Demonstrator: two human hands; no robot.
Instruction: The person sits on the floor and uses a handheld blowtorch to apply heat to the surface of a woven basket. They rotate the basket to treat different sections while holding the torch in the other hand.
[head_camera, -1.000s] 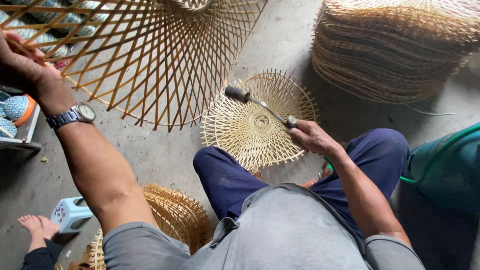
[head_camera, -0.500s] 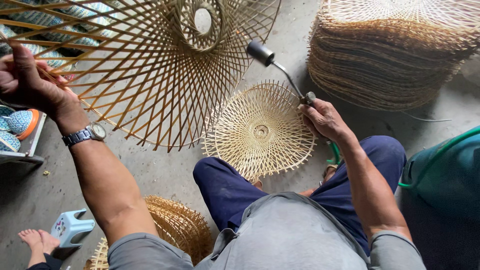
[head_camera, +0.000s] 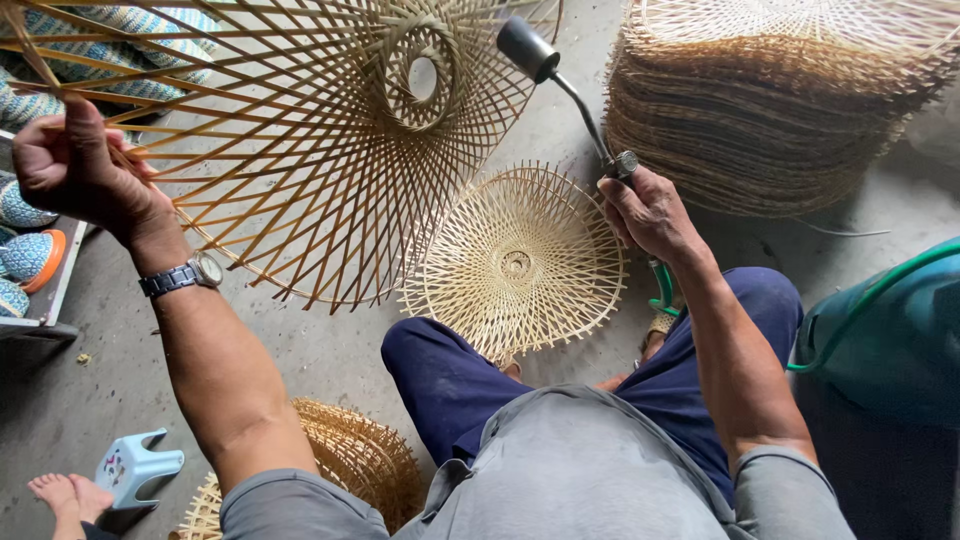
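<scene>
My left hand (head_camera: 75, 170) grips the rim of a large open-weave bamboo frame (head_camera: 330, 130), held up and tilted, its woven centre ring towards me. A wristwatch (head_camera: 182, 275) sits on that wrist. My right hand (head_camera: 650, 210) holds a gas torch (head_camera: 560, 80) by its handle; the black nozzle points up beside the frame's right edge. A green hose (head_camera: 870, 290) runs from the torch hand to a dark green cylinder (head_camera: 890, 350) at my right. A smaller woven bamboo disc (head_camera: 515, 260) lies on the concrete floor in front of my knees.
A tall stack of woven bamboo pieces (head_camera: 780, 100) stands at the upper right. More bamboo pieces (head_camera: 350, 470) lie by my left side. A small pale plastic stool (head_camera: 135, 465) and another person's bare foot (head_camera: 65, 495) are at the lower left. Patterned cushions (head_camera: 30, 250) sit at the left edge.
My right hand lifted the torch from over the small disc up towards the big frame. My left hand brought the frame down and rightwards, so its centre ring came into view.
</scene>
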